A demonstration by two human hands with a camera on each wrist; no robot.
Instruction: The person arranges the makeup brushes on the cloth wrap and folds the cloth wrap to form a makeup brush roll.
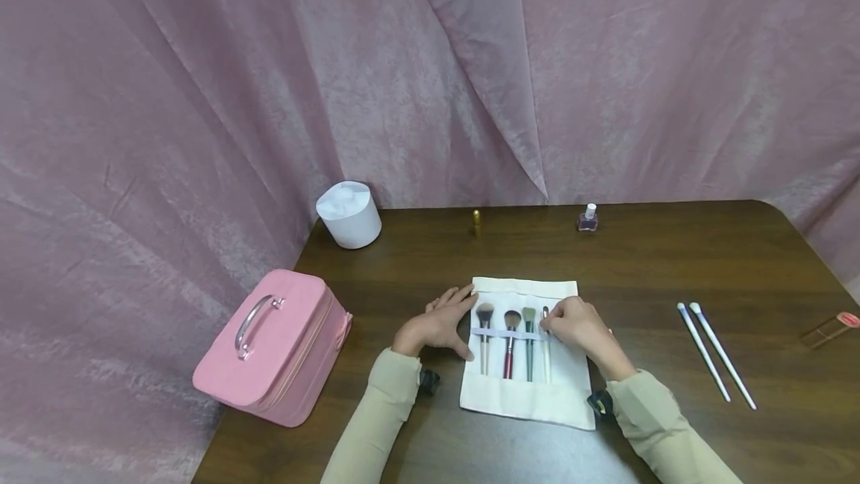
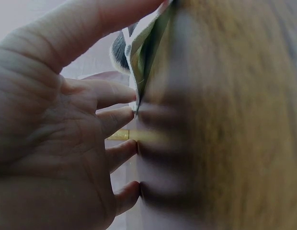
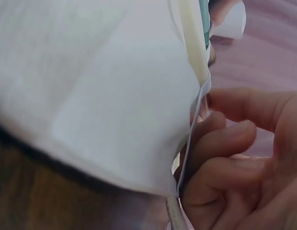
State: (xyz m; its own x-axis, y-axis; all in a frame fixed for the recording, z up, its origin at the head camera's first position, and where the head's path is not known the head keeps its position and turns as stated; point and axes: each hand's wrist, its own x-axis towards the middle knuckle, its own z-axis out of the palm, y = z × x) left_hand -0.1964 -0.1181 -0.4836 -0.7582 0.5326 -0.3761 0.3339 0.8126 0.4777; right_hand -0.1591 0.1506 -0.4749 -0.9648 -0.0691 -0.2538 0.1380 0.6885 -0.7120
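At the desk's (image 1: 672, 260) near edge, a person loads a white brush roll (image 1: 524, 394): the right hand (image 1: 579, 327) pinches the fourth brush (image 1: 546, 349), apparently easing it under the elastic band (wrist views are blurred), while the flat, open left hand (image 1: 440, 323) steadies the cloth's left edge. Next, likely, come the two white brushes (image 1: 715, 353) lying well apart to the right.

I face a dark brown wooden worktop (image 1: 672, 275) with a rounded far corner. Behind it and along my left hangs a wrinkled pink curtain (image 1: 269, 73), evenly lit, with soft folds throughout.
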